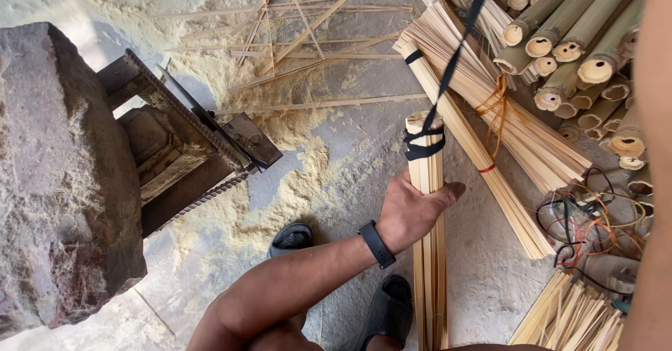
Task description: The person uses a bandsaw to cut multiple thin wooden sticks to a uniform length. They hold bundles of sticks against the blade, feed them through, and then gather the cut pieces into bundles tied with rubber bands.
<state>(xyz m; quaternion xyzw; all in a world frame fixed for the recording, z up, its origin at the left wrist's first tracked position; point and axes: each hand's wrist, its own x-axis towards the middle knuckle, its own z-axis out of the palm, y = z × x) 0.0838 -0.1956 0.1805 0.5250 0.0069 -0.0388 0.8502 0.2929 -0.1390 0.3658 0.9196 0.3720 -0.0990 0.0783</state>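
Observation:
My left hand [409, 211], with a dark watch [376, 244] on its wrist, is closed around a bundle of pale split bamboo strips [428, 281] that stands nearly upright in front of me. A black strap [423, 144] is wound round the bundle near its top end. From there the strap runs taut, up and to the right, out of the top of the frame. Only my right forearm [651, 148] shows, along the right edge; that hand is out of sight.
A metal saw stand with a blade [189, 134] sits beside a big stone block [56, 169] at left, with sawdust [294, 176] on the floor. Round bamboo poles [574, 36] and tied strip bundles [490, 113] lie at right, above tangled wires [588, 218]. Two dark sandals [290, 237] are below my arm.

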